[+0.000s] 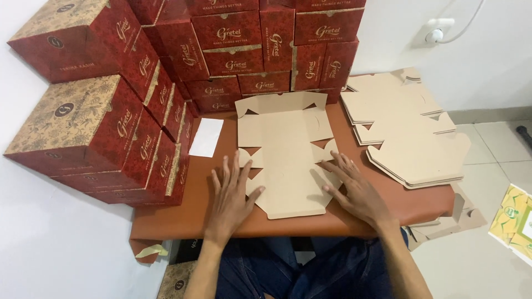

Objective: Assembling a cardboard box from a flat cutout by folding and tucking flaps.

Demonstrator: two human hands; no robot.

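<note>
A person seated at a low brown worktop [388, 207] presses both hands flat on an unfolded cardboard box blank [285, 155], which lies plain side up at the worktop's middle. The left hand [231, 195] rests palm down, fingers spread, on the blank's near-left flap; the right hand [354, 191] lies likewise open, fingers extended, on its near-right flap. Neither hand grips anything. No panel of the blank looks raised or folded yet, so this box seems to be at its very start. To the right of the blank, a stack of flat blanks [410, 138] waits, overhanging the worktop's edge, with a few more blanks [449, 221] on the floor below. To the blank's left and behind it, finished red and gold patterned boxes [111, 122] are piled in rows against the white wall, suggesting much of the work is done. A small white paper [206, 137] lies just left of the blank.
</note>
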